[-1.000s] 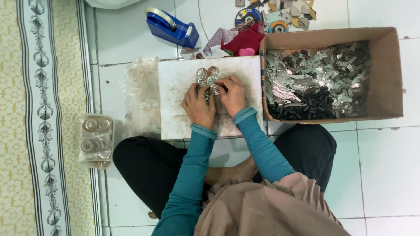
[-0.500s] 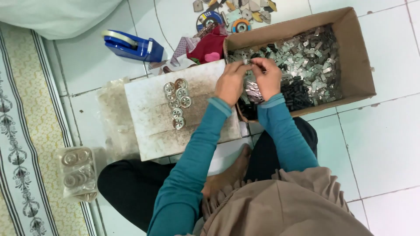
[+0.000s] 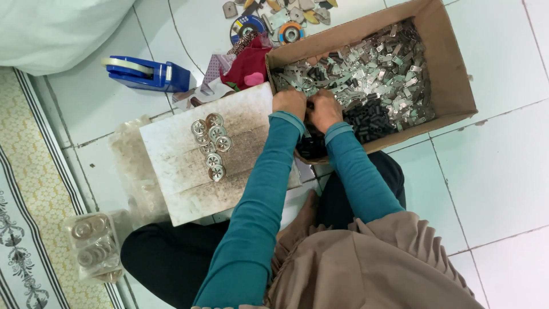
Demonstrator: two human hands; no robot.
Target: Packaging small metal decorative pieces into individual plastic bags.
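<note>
The person sits on the tiled floor (image 3: 503,171), both teal-sleeved arms reaching up toward the centre of the frame. The left hand (image 3: 289,103) and the right hand (image 3: 324,110) sit side by side at the near left edge of the cardboard box (image 3: 452,68), which fills the upper right of the frame. Both hands are curled, fingers bent down into the box's contents; whether either one pinches a piece cannot be told, since the fingertips are hidden among the parts.

The box holds a heap of small silver metal pieces (image 3: 377,63), with a patch of small black parts (image 3: 366,117) along its lower side, just right of the right hand.

Left of the hands lies a stained white board (image 3: 171,166) on the floor. On it, left of centre, a cluster of round silver discs (image 3: 210,143) lies in a short, loose column, well apart from both hands.

In the upper left stands a blue tape dispenser (image 3: 148,73). Between it and the box lies a red cloth (image 3: 249,64). At the lower left a clear plastic container (image 3: 94,247) holds more round discs.
</note>
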